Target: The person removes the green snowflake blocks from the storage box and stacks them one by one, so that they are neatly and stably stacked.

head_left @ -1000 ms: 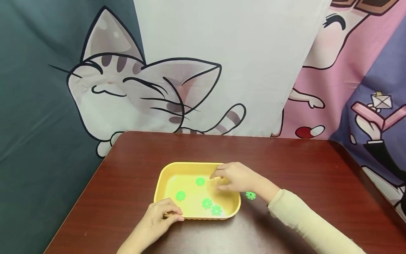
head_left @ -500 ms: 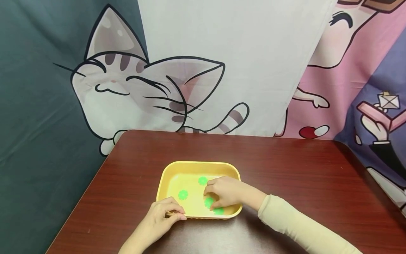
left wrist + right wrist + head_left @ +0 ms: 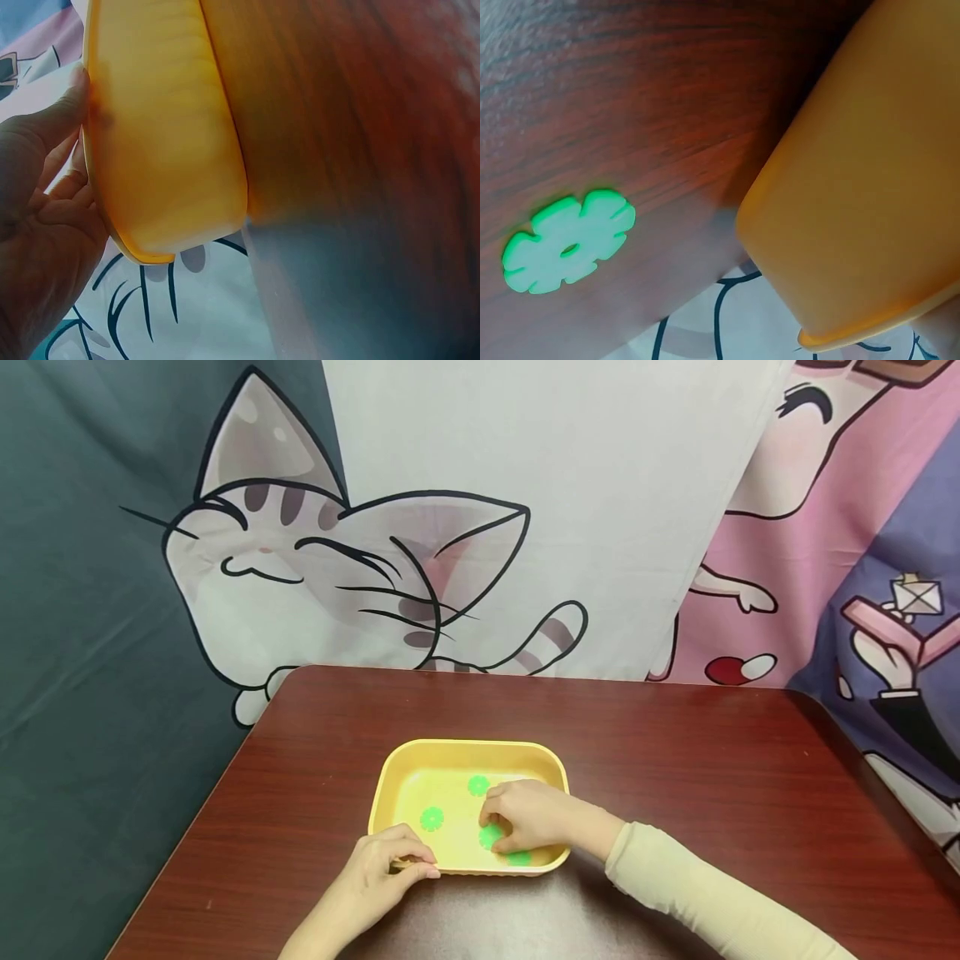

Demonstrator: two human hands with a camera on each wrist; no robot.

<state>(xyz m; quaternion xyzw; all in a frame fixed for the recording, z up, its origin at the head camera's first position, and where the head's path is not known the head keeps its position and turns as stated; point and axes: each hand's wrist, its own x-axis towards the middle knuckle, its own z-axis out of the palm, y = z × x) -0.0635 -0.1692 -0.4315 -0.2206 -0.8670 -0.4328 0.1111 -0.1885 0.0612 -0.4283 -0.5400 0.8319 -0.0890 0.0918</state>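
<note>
Inside yellow tray (image 3: 390, 777): flat green flower-shaped discs (image 3: 431, 817), notched edges.

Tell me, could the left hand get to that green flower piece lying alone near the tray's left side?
Probably yes. The left hand grips the yellow tray's near rim, and the green flower piece lies just beyond its fingers with nothing over it. The right hand is busy further right, so the way looks free.
</note>
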